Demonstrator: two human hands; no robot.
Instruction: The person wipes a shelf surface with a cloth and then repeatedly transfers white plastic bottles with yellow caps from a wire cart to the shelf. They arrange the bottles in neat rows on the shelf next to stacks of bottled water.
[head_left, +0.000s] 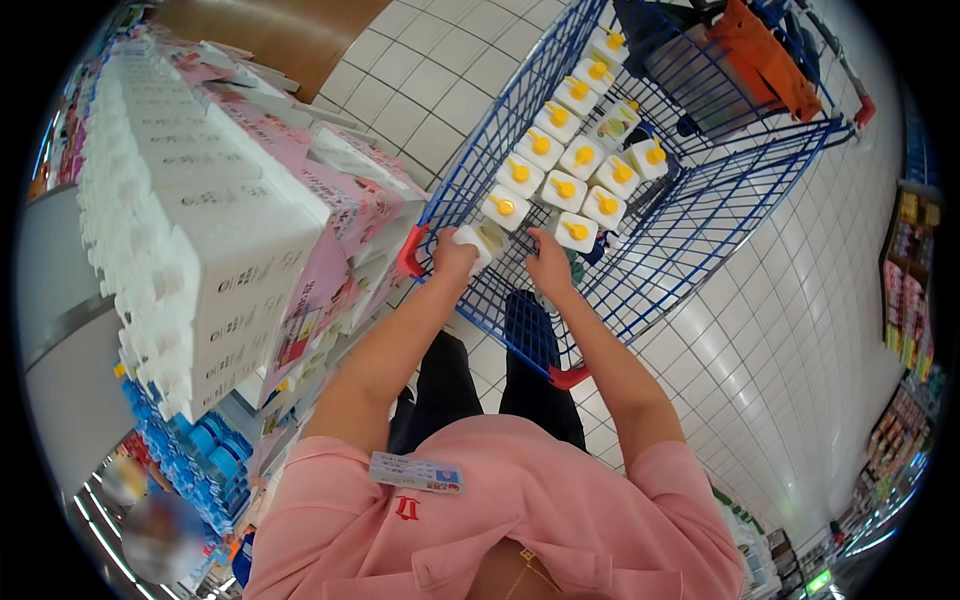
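Note:
My left hand (454, 259) is closed around a white plastic bottle (472, 246) at the near left corner of a blue wire shopping cart (697, 259). That bottle lies tilted, and its top cannot be made out. My right hand (550, 264) is over the cart's near end with its fingers apart and nothing seen in them. Just beyond it stands a white pump bottle (576, 231) with a yellow pump head. Several more white bottles (564, 189) with yellow pumps stand upright in rows in the cart. One bottle (616, 124) among them is tipped, showing its printed label.
Close on the left rises a tall stack of white packages (225, 247) with pink printed panels (330, 195). Orange cloth (765, 60) hangs at the cart's far end. Blue-wrapped bottles (214, 442) stand at the lower left. Stocked shelves (907, 285) line the far right, across the tiled floor (757, 330).

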